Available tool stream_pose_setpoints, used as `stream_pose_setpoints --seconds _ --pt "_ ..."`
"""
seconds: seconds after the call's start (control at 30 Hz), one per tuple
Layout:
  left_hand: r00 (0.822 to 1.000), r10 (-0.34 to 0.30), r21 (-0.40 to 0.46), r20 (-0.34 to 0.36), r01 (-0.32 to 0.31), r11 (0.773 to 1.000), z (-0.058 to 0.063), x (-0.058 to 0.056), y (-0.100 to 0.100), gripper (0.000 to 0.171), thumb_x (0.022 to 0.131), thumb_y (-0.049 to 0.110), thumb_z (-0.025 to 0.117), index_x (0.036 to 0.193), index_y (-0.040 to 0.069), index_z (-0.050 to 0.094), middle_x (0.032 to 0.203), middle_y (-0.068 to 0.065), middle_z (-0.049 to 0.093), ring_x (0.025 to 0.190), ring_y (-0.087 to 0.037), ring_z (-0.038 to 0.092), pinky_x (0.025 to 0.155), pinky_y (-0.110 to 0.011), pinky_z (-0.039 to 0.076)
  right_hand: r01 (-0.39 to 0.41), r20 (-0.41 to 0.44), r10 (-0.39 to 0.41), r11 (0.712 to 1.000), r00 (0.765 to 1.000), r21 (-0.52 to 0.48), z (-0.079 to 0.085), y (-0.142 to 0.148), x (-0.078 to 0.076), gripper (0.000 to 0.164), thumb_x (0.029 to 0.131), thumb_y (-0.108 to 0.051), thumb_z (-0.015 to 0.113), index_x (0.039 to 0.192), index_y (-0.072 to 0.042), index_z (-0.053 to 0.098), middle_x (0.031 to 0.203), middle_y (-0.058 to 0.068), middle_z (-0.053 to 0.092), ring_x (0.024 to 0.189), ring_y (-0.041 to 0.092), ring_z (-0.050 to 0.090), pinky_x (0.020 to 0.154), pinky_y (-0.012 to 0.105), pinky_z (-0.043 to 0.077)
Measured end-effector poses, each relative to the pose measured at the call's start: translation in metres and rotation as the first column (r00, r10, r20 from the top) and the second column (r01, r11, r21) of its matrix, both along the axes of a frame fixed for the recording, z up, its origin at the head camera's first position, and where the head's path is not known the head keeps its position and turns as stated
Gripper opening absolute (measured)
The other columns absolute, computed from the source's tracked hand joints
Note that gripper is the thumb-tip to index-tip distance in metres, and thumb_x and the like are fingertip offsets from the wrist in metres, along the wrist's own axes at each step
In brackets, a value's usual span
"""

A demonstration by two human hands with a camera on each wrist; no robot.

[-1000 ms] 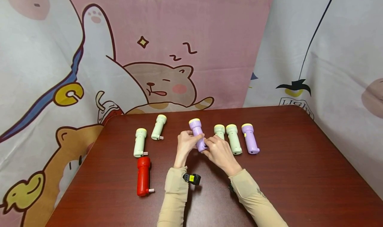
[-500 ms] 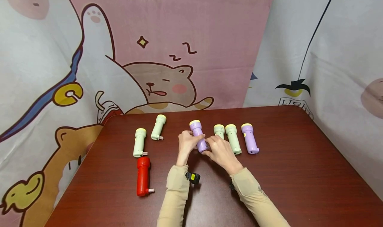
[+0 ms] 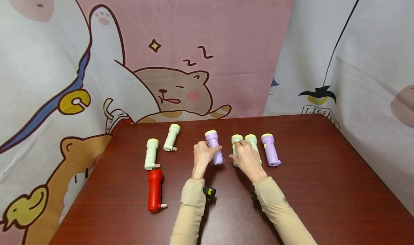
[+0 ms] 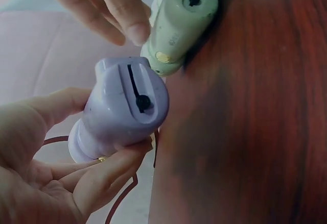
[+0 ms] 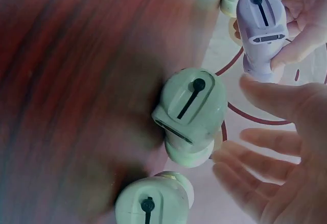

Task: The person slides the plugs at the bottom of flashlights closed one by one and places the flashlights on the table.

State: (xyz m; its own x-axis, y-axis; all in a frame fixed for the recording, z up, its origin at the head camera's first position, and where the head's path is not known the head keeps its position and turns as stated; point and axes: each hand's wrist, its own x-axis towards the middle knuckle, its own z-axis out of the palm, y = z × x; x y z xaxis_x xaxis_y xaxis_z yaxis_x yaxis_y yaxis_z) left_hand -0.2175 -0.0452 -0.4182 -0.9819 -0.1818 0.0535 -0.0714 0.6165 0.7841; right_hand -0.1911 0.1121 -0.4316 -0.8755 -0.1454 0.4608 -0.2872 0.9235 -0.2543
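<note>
In the head view, a purple flashlight (image 3: 213, 141) with a yellow rim is gripped by my left hand (image 3: 202, 156), thumb on one side and fingers on the other. Its end, with a slot and black slider, faces the camera in the left wrist view, where no plug prongs stick out. My right hand (image 3: 248, 159) hangs over a pale green flashlight (image 3: 236, 138), fingers spread. The right wrist view shows that hand apart from this flashlight (image 5: 196, 109). Close beside it lies a second green flashlight (image 3: 251, 138), partly hidden by the hand.
Another purple flashlight (image 3: 271, 151) lies to the right. On the left of the brown table (image 3: 323, 187) are two green flashlights, one farther back (image 3: 172, 137) and one nearer (image 3: 151, 154), plus a red flashlight (image 3: 155, 191), all with prongs out. A printed cloth (image 3: 245, 58) hangs behind.
My right hand has let go of the held purple flashlight's lower end and moved right, over the green flashlight. The left hand keeps its grip, almost in place.
</note>
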Motion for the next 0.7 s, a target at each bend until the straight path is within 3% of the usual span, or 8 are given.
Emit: stream_pose_setpoints --seconds 0.23,0.5,0.7 --pt "1.0 0.006 -0.029 -0.008 -0.006 1.0 -0.004 0.0 0.003 0.036 0.067 0.031 0.083 0.069 0.001 0.064 0.059 -0.006 0.056 0.057 -0.02 0.054 0.049 -0.029 0.041 0.025 0.101 -0.025 1.0 0.995 -0.003 -0.004 -0.001 -0.002 0.04 0.068 -0.019 0.084 0.096 0.004 0.066 0.095 0.018 0.061 0.088 0.037 0.061 0.066 0.049 0.053" --pt "0.998 -0.046 -0.079 -0.035 0.043 0.996 -0.015 -0.004 0.009 0.033 0.068 0.027 0.084 0.074 -0.001 0.066 0.065 -0.012 0.065 0.058 -0.026 0.063 0.053 -0.033 0.049 0.013 0.078 -0.014 1.0 0.997 0.02 -0.005 -0.001 -0.002 0.033 0.067 -0.017 0.084 0.086 0.005 0.069 0.097 0.019 0.06 0.084 0.038 0.059 0.065 0.047 0.053" --pt "0.998 -0.059 -0.126 -0.025 0.056 0.99 -0.015 -0.007 0.016 0.034 0.068 0.027 0.084 0.077 -0.002 0.067 0.067 -0.013 0.066 0.061 -0.029 0.065 0.054 -0.035 0.051 0.004 0.065 -0.006 1.0 0.998 0.03 -0.006 -0.001 -0.002 0.031 0.066 -0.017 0.085 0.083 0.004 0.069 0.095 0.017 0.059 0.084 0.037 0.06 0.063 0.047 0.053"
